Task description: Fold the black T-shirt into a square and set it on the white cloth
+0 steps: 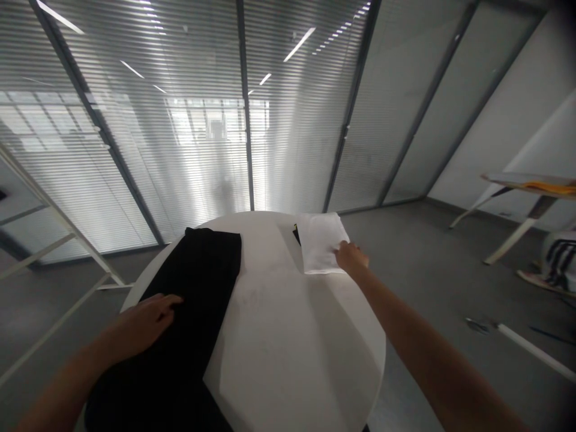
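Observation:
A round white table stands before me. A black garment lies along its left side, and my left hand rests flat on the garment's left edge, fingers spread. At the table's far right lies a folded white cloth with a small dark corner showing beneath it. My right hand reaches out and pinches the cloth's near right edge.
Glass walls with blinds rise behind the table. A white metal frame stands at the left. To the right are another table with an orange item, a striped object and a white bar on the grey floor.

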`<state>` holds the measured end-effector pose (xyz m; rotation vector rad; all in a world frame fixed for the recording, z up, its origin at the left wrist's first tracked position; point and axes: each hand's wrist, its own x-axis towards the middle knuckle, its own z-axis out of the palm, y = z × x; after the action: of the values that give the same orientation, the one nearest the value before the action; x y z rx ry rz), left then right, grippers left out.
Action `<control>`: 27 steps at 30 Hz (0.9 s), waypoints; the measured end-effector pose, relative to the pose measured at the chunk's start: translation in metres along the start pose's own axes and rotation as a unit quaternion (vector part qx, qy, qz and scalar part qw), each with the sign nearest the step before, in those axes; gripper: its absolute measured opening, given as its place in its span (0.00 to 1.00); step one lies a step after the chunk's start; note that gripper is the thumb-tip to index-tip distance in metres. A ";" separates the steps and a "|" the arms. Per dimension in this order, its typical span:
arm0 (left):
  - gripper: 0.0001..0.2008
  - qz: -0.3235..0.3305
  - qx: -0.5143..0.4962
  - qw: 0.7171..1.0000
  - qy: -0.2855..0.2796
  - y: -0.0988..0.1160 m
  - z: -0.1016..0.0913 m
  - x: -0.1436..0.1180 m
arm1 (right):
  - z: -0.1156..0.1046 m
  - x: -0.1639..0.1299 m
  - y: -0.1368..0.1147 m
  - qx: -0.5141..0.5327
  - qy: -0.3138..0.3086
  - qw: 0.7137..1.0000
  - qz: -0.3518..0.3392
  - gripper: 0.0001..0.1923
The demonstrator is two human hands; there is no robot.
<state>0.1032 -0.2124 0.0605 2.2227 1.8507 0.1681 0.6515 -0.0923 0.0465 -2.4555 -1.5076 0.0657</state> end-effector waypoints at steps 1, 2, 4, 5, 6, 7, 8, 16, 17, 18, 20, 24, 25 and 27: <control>0.22 0.035 0.003 0.999 -0.014 0.025 0.004 0.013 | 0.002 0.001 0.001 0.008 -0.006 1.000 -0.003 0.15; 0.22 0.051 0.007 0.999 -0.014 0.048 0.010 0.026 | 0.003 0.002 0.000 0.023 -0.011 1.000 -0.009 0.13; 0.22 0.058 0.024 0.998 0.008 0.080 0.024 0.049 | 0.002 0.005 0.000 0.067 -0.017 0.997 -0.021 0.09; 0.22 0.058 0.035 0.998 0.017 0.091 0.032 0.059 | 0.000 0.007 0.000 0.088 -0.020 0.996 -0.024 0.08; 0.22 0.051 0.043 0.998 0.023 0.098 0.040 0.068 | -0.004 0.009 -0.001 0.106 -0.021 0.994 -0.024 0.08; 0.21 0.040 0.050 0.998 0.022 0.102 0.047 0.075 | -0.008 0.012 -0.001 0.122 -0.022 0.992 -0.026 0.08; 0.21 0.026 0.058 0.998 0.023 0.105 0.053 0.082 | -0.013 0.015 -0.002 0.135 -0.022 0.990 -0.031 0.08; 0.21 0.031 -0.135 0.985 0.105 0.158 0.053 0.129 | -0.071 0.016 -0.060 0.338 -0.015 0.920 -0.197 0.13; 0.27 0.050 -0.193 0.975 0.103 0.174 0.050 0.135 | -0.078 0.011 -0.073 0.377 -0.008 0.900 -0.221 0.12; 0.33 0.062 -0.243 0.963 0.095 0.192 0.048 0.140 | -0.084 0.006 -0.086 0.401 0.001 0.884 -0.239 0.11; 0.43 0.080 -0.301 0.947 0.076 0.229 0.047 0.148 | -0.094 -0.006 -0.108 0.401 0.018 0.877 -0.265 0.09; 0.40 0.078 -0.354 0.929 0.072 0.286 0.051 0.159 | -0.105 -0.022 -0.133 0.385 0.036 0.874 -0.295 0.08; 0.34 0.075 -0.361 0.926 0.083 0.292 0.052 0.161 | -0.107 -0.024 -0.135 0.389 0.035 0.869 -0.304 0.08; 0.22 0.083 -0.369 0.919 0.108 0.292 0.054 0.165 | -0.113 -0.027 -0.135 0.390 0.039 0.861 -0.325 0.07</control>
<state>0.4257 -0.1055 0.0734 1.8433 1.3450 0.9980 0.5406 -0.0799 0.1856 -1.2499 -1.7341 0.3607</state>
